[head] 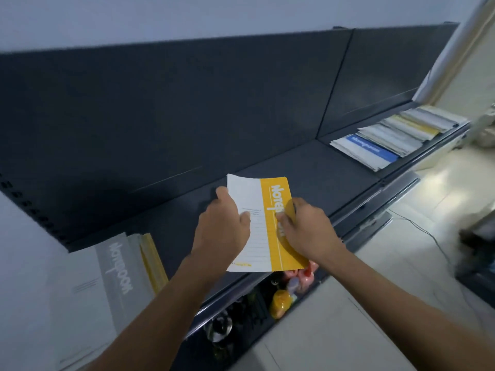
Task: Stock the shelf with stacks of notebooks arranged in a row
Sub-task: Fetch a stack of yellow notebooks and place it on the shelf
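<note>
The bare left forearm (160, 303) and right forearm (388, 290) reach from the near edge and converge toward the far middle. The left grip (223, 223) curls round the left edge of a thin white-and-yellow paper notebook stack (257, 210), thumb on the cover. The right grip (305, 228) pinches its right edge (thumb on top).

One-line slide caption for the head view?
Left hand and right hand hold a yellow-and-white paper notebook stack above the dark metal shelf.

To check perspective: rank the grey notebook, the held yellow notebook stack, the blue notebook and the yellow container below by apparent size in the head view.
1. grey notebook, nearest the camera
2. yellow notebook stack
3. blue notebook, farther off, so real size is unsure
4. yellow container
</note>
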Available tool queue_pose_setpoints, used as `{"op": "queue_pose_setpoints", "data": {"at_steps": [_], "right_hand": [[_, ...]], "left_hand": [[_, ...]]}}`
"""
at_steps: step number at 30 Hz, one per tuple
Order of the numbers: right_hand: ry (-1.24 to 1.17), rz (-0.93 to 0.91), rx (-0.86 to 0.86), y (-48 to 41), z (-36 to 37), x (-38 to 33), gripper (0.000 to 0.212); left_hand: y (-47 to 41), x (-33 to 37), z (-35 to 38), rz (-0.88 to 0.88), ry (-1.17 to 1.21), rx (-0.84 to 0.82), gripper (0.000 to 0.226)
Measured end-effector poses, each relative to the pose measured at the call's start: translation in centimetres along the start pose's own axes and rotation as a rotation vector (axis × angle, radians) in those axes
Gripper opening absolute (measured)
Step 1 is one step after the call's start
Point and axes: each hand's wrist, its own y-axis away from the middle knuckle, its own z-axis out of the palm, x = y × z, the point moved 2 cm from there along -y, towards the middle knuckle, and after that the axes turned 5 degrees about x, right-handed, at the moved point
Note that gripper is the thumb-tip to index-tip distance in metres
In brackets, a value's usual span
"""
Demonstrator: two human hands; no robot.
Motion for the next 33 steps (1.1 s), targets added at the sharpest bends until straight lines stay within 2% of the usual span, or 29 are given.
{"op": "queue_pose_setpoints", "data": {"at_steps": [4, 14, 24, 29, 33], "right_hand": [[-0.026, 0.041, 0.033, -2.2, -3.3, 6.6, 0.027], [-0.065, 0.158, 0.079, -6.7, -11.0, 23.2, 0.025], [-0.068, 0.249, 0.123, -11.8, -16.6, 32.2, 0.024], [-0.024, 0.322, 0.131, -15.6, -19.0, 36.5, 0.027], [0.010, 0.381, 0.135, -19.3, -21.1, 39.9, 0.029]], "left_hand": [[-1.8, 6.5, 4.4, 0.010, -0.020, -0.041, 0.029], [-5.0, 21.6, 16.8, 0.056, -0.040, -0.159, 0.036], [-10.6, 31.0, 24.2, 0.151, -0.028, -0.222, 0.036], [-14.3, 35.5, 28.5, 0.170, -0.002, -0.278, 0.052], [-18.0, 39.2, 32.3, 0.218, 0.015, -0.290, 0.056]]}}
